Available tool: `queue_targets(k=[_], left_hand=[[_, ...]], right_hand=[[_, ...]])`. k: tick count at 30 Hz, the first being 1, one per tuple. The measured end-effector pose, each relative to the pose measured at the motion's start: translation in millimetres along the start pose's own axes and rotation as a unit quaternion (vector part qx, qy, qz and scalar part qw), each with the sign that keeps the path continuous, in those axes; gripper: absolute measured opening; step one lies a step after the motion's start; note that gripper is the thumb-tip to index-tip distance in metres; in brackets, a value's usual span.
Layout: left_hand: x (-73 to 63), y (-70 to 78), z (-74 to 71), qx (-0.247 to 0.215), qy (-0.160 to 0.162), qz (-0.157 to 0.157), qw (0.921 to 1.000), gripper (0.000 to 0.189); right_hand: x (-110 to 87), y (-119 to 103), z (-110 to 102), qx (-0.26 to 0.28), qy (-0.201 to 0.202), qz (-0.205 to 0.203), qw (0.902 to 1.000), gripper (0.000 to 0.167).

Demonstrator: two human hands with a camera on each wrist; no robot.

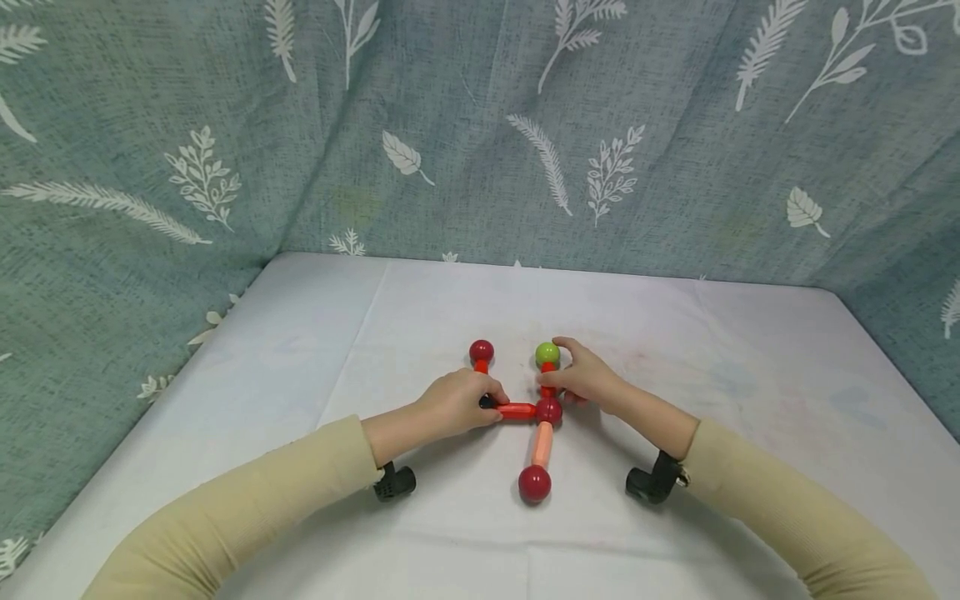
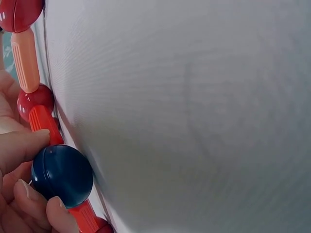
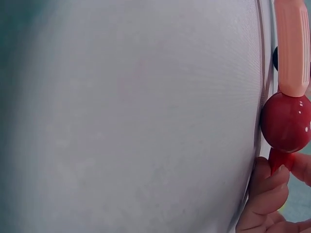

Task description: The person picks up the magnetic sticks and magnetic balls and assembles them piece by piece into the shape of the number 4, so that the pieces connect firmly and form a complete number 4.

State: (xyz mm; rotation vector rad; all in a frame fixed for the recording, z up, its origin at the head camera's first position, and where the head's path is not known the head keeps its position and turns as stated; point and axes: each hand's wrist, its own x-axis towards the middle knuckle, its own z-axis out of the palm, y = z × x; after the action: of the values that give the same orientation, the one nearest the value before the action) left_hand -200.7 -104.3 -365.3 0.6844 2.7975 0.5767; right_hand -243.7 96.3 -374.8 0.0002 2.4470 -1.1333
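Observation:
A figure of toy balls and rods lies on the white cloth. My left hand [image 1: 457, 402] grips its dark blue ball [image 2: 65, 174], a fingertip touching the red rod [image 1: 517, 412] that joins it to the middle red ball [image 1: 549, 411]. My right hand [image 1: 592, 379] pinches another red rod [image 3: 280, 159] between that middle ball and the green ball [image 1: 547, 353]; one finger reaches the green ball's side. Toward me, a peach rod [image 1: 542, 446] links the middle ball to a nearer red ball [image 1: 535, 484]. Beyond my left hand, a red rod leads to a far red ball [image 1: 482, 352].
White cloth [image 1: 420, 533] covers the table. A grey-green leaf-patterned curtain [image 1: 465, 167] hangs behind it and along the sides. Dark cameras are strapped under both wrists, the left wrist camera [image 1: 395, 482] and the right wrist camera [image 1: 651, 482], close above the cloth.

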Motion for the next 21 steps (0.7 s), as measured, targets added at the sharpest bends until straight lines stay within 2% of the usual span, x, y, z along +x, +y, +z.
queue_targets(k=[7, 12, 17, 21], left_hand=[[-0.7, -0.7, 0.2, 0.001, -0.003, 0.006, 1.0, 0.019], [-2.1, -3.7, 0.9, 0.003, -0.005, -0.002, 1.0, 0.026], [-4.1, -6.4, 0.3, 0.004, -0.005, -0.005, 1.0, 0.027], [-4.5, -7.1, -0.7, -0.001, -0.001, 0.004, 1.0, 0.023]], right_hand=[[-2.5, 0, -1, 0.001, -0.005, 0.0, 1.0, 0.075], [-11.1, -1, -1, -0.01, -0.011, 0.006, 0.9999, 0.075], [-25.8, 1, 1, -0.035, -0.032, 0.03, 0.9984, 0.06], [-36.1, 3, 5, -0.044, -0.054, 0.018, 0.9974, 0.04]])
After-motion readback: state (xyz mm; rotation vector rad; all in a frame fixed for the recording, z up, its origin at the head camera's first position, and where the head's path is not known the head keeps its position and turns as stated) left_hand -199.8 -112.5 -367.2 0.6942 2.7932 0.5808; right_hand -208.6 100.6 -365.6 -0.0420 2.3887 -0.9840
